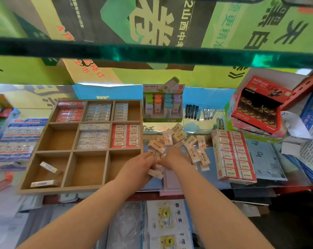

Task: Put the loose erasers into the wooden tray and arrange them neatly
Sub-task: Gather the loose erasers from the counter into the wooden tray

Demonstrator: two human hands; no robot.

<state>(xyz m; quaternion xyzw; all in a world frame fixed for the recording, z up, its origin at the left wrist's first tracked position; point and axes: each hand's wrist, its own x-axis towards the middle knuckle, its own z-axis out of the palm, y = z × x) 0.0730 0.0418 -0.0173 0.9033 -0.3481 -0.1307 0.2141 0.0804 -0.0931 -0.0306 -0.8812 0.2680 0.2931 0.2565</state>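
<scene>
A wooden tray (72, 152) with nine compartments lies at the left. Its top row and the middle and right cells of the second row hold packed erasers; the bottom-left cell holds two loose ones (48, 167). A pile of loose beige erasers (179, 139) lies just right of the tray. My left hand (139, 169) grips a few of those erasers (156, 172) at the pile's near edge. My right hand (172, 158) meets it there, fingers curled on erasers from the pile.
A red-and-white box of erasers (233, 155) stands right of the pile. Behind are a green display of coloured bottles (163, 106), nail clippers (200, 111) and a red carton (259, 105). More eraser packs (17, 139) sit left of the tray.
</scene>
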